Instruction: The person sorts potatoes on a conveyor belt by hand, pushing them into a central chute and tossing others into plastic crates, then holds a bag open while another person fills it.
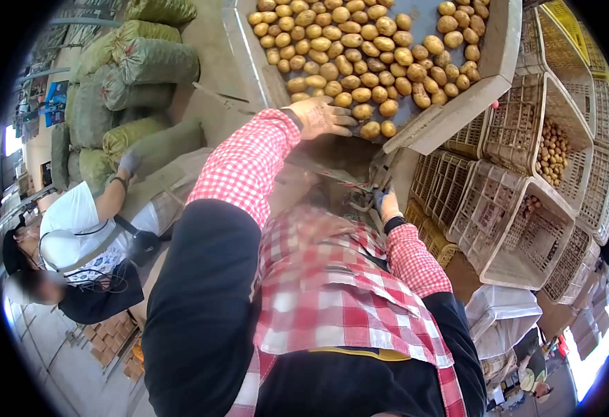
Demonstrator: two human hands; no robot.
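Many potatoes (360, 52) lie on a metal sorting tray (426, 132) at the top. My left hand (320, 118), in a pale glove, rests at the tray's near edge beside the lowest potatoes. Its fingers are stretched out and nothing shows in them. Lower and to the right, my right hand (389, 206) is below the tray's outlet, next to a dark metal part of the frame. Its fingers look bent, and whatever they hold is too small to make out.
Full mesh sacks (158, 61) are piled at the upper left. A co-worker (85, 236) stands at the left, one gloved hand at a sack. Stacked plastic crates (509, 236) fill the right side, one holding small potatoes (553, 153). Boxes (112, 337) lie at the lower left.
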